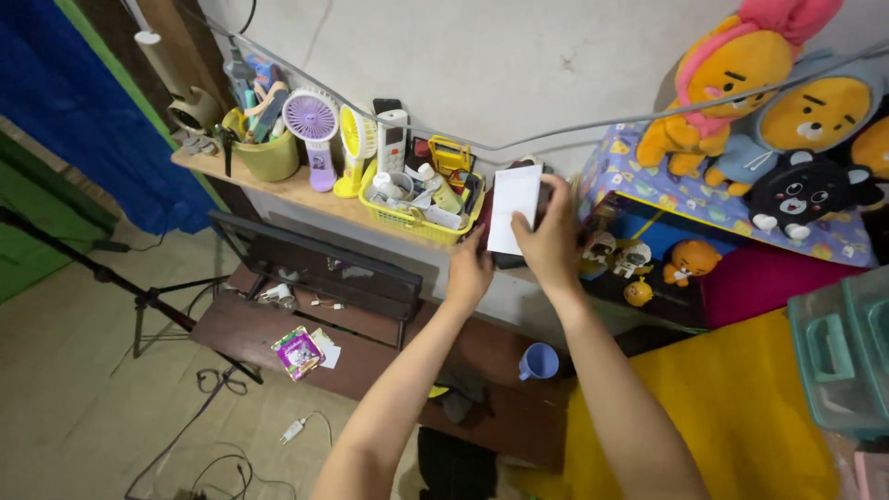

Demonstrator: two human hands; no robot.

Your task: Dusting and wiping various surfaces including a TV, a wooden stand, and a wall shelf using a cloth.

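Note:
Both my hands reach up to a wooden shelf (296,190) along the wall. My right hand (548,243) grips a white flat box or card (515,206) and holds it upright in front of a dark object. My left hand (469,270) is just below and to the left, its fingertips touching the box's lower edge. A yellow basket (407,218) full of small bottles and tubes sits directly left of the box.
On the shelf stand a purple handheld fan (312,120), a yellow fan (355,139), a green cup of tools (269,156) and a remote (393,139). Plush toys (741,83) sit at right. Below are a low dark bench (370,356), a blue mug (538,362), a tripod (139,296) and floor cables.

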